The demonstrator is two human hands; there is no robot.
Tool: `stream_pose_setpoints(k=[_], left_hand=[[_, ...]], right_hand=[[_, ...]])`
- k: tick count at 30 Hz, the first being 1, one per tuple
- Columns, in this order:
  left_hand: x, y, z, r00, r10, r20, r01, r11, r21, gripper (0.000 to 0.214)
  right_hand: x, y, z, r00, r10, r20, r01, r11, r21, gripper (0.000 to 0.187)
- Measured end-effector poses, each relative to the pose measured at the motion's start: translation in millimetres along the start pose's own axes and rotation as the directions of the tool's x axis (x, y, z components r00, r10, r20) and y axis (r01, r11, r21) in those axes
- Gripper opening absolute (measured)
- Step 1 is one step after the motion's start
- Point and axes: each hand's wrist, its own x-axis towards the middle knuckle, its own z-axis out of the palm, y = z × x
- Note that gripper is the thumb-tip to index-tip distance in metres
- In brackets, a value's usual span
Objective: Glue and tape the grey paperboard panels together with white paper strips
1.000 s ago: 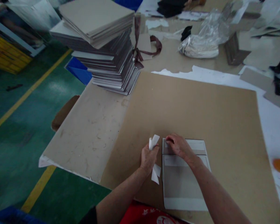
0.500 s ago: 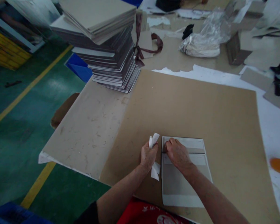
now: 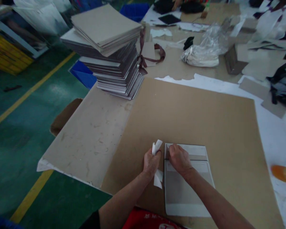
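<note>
A flat grey board piece (image 3: 186,187) with white tape strips lies on a large brown cardboard sheet (image 3: 193,117) near the table's front edge. My right hand (image 3: 179,158) rests on the board's upper left corner, fingertips pressed at the end of the top white strip. My left hand (image 3: 152,162) is just left of the board, closed around crumpled white paper strips (image 3: 156,147) that stick out above and below the fist.
A tall stack of grey boards (image 3: 109,51) stands at the table's far left. Brown ribbon (image 3: 152,54), a clear plastic bag (image 3: 205,47) and loose board scraps lie at the back. An orange object (image 3: 283,173) sits at the right edge. Green floor lies to the left.
My right hand has slid slightly down and left along the board's upper corner. The left hand keeps its hold on the paper strips. The view has shifted a little.
</note>
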Motion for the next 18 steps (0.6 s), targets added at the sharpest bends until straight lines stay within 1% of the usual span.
stream_pose_setpoints(k=[2, 4, 8, 10, 12, 14, 18], left_hand=[[1, -2, 0.1, 1.0, -0.005, -0.006, 0.005, 1.0, 0.004, 0.022], [1, -4, 0.1, 1.0, -0.006, -0.011, 0.006, 1.0, 0.007, 0.022], [0, -2, 0.2, 1.0, -0.002, -0.011, 0.002, 1.0, 0.013, 0.021], [-1, 0, 0.3, 1.0, -0.001, -0.009, 0.001, 1.0, 0.016, 0.021], [-1, 1, 0.6, 1.0, -0.001, -0.006, 0.001, 1.0, 0.02, 0.02], [0, 0, 1.1, 1.0, 0.0, -0.005, 0.0, 1.0, 0.028, 0.019], [2, -6, 2.6, 1.0, 0.02, -0.006, -0.02, 0.998, 0.066, 0.018]], right_hand=[[-1, 12, -1, 0.995, 0.103, -0.005, -0.103, 0.994, 0.025, 0.013], [-3, 20, -1, 0.989, 0.149, 0.004, -0.149, 0.987, 0.062, 0.013], [-8, 17, 1, 0.997, 0.066, 0.042, -0.071, 0.99, 0.125, 0.01], [-10, 13, 1, 0.997, 0.06, 0.039, -0.065, 0.991, 0.12, 0.011], [-11, 10, 1, 0.998, 0.056, 0.03, -0.059, 0.993, 0.104, 0.011], [-13, 7, 0, 0.999, 0.024, 0.028, -0.026, 0.997, 0.077, 0.007], [-15, -3, -2, 0.999, -0.023, 0.041, 0.024, 0.999, -0.029, 0.004]])
